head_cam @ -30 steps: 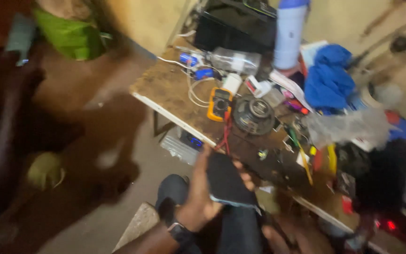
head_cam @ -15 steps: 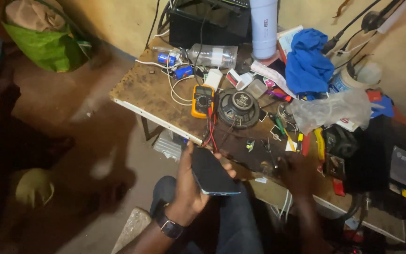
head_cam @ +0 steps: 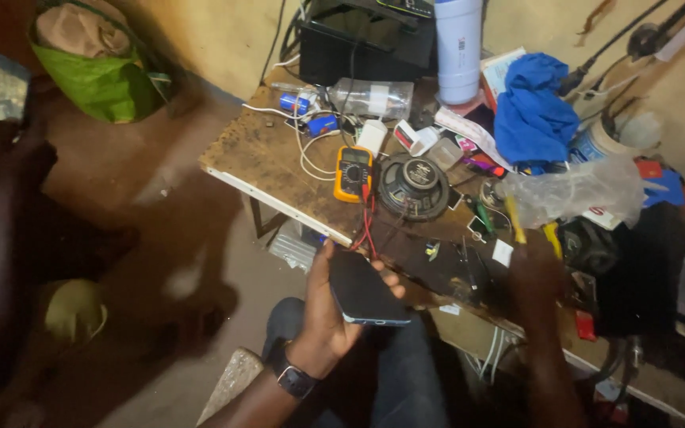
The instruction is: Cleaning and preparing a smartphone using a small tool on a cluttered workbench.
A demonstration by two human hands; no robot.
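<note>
A: What has the left hand (head_cam: pixel 328 313) got?

B: A dark smartphone (head_cam: pixel 364 288), lying across the palm with the fingers curled round its edges, held just off the near edge of the wooden workbench (head_cam: pixel 257 158). There is a black watch (head_cam: pixel 295 380) on that wrist.

A: And the right hand (head_cam: pixel 537 273)?

B: It is over the near edge of the bench, closed round a thin yellow-handled tool (head_cam: pixel 514 219); blur hides the grip.

A: What lies beside them?

B: A yellow multimeter (head_cam: pixel 353 173) with red leads, next to a black loudspeaker (head_cam: pixel 413 186) mid-bench. A blue cloth (head_cam: pixel 534 112) sits towards the far edge, a crumpled clear plastic bag (head_cam: pixel 576 190) right of the speaker.
</note>
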